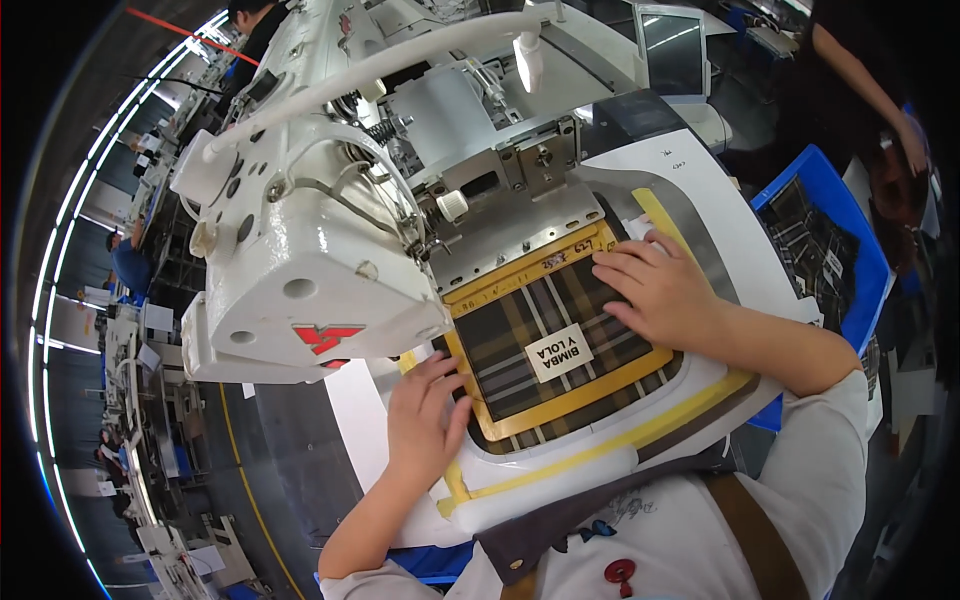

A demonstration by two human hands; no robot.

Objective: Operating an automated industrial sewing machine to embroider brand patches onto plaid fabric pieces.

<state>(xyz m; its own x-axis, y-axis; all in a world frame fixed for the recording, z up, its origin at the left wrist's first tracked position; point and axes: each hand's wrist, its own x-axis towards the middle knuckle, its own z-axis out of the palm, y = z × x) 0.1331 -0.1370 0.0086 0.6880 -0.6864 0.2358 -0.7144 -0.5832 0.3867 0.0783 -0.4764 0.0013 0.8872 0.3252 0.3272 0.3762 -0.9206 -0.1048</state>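
Note:
A dark plaid fabric panel with a cream rectangular label lies framed by a gold-coloured flat clamp frame under the sewing machine's head. My left hand rests at the frame's left edge, fingers apart and holding nothing. At the opposite side, my right hand lies over the frame's right edge, its outstretched fingertips touching the plaid fabric. The frame's right bar is partly hidden beneath that hand.
The white sewing machine head looms at left, close to my left hand. A metal clamp plate borders the frame's far side. Yellow tape edges the white work plate. A blue bin holding plaid pieces stands right, near another person's arm.

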